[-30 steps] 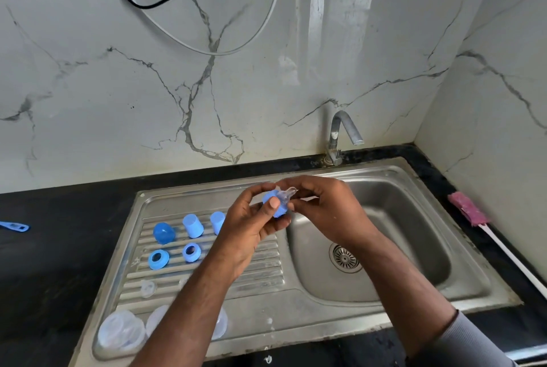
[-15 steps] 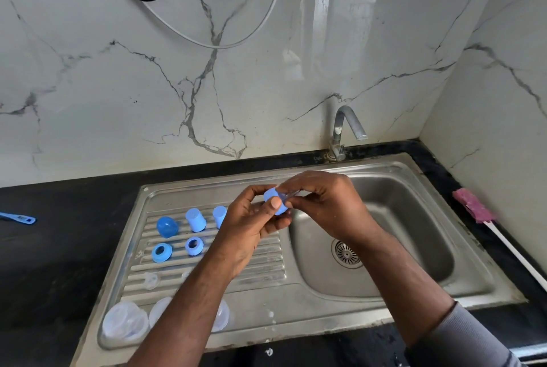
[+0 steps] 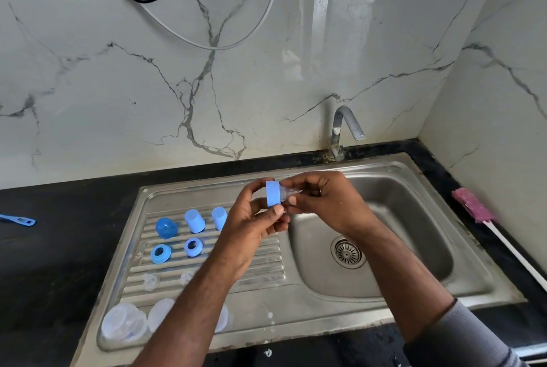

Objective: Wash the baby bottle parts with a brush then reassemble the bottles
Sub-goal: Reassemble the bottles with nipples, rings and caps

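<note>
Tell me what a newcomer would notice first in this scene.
Dead centre, above the steel sink, the left hand grips a blue collar ring while the right hand pinches a clear teat poking from it. Left of them, blue caps and blue rings sit in rows on the drainboard. A pink brush lies on the black counter at the right.

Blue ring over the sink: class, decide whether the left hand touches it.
Touching. The head view shows the left hand pinching the blue ring between thumb and fingers, while the right hand holds the clear teat.
</note>
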{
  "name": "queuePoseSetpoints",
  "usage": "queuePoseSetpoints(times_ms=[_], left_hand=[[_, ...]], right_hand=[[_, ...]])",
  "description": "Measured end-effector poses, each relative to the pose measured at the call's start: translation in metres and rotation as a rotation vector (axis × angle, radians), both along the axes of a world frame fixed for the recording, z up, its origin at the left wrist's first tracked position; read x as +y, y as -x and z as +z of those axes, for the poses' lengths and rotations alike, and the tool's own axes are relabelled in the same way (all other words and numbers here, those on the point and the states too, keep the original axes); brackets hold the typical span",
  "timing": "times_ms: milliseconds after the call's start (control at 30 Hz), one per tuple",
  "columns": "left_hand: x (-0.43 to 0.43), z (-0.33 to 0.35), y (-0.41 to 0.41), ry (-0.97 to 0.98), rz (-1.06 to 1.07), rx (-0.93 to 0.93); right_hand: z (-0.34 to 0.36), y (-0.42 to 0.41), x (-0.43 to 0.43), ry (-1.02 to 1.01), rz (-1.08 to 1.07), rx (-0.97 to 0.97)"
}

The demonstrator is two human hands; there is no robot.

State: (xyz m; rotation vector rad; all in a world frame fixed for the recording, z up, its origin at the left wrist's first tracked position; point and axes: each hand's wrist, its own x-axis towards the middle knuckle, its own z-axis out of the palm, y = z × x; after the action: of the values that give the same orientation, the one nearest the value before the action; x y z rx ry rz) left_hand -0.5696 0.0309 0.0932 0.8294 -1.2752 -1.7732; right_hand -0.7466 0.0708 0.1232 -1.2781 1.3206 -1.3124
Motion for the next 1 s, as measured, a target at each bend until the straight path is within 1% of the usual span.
queuePoseSetpoints(times_ms=[167,333,467,533,600,733,800,900,967,1000], left_hand=[[-0.001,-0.001,-0.002,0.069,0.003,-0.064],[-0.001,-0.003,-0.007,0.015,0.034,-0.086],[-0.001,-0.003,-0.019,0.017,0.005,-0.135],[-0.002,-0.005,-0.026,0.005,0.015,-0.178],[-0.003,-0.008,-0.034,-0.016,0.036,-0.219],[-0.004,-0.017,-0.049,0.007,0.065,-0.336],[-0.002,-0.017,-0.054,0.015,0.063,-0.355],[-0.001,-0.016,-0.067,0.005,0.081,-0.401],[0.000,-0.017,-0.079,-0.001,0.077,-0.490],[0.000,-0.017,-0.085,0.017,0.070,-0.564]], right_hand=[[-0.008,-0.002,0.000,0.003,-0.030,0.007],[-0.016,-0.010,-0.002,0.013,-0.054,-0.014],[-0.016,-0.010,-0.006,-0.091,0.036,-0.062],[-0.018,-0.012,-0.006,-0.150,0.094,-0.077],[-0.022,-0.020,-0.006,-0.160,0.128,-0.052],[-0.032,-0.045,-0.012,-0.109,0.131,0.109],[-0.037,-0.056,-0.015,-0.073,0.147,0.150],[-0.050,-0.072,-0.019,-0.062,0.139,0.142],[-0.061,-0.082,-0.020,-0.076,0.126,0.116],[-0.066,-0.085,-0.019,-0.087,0.109,0.105]])
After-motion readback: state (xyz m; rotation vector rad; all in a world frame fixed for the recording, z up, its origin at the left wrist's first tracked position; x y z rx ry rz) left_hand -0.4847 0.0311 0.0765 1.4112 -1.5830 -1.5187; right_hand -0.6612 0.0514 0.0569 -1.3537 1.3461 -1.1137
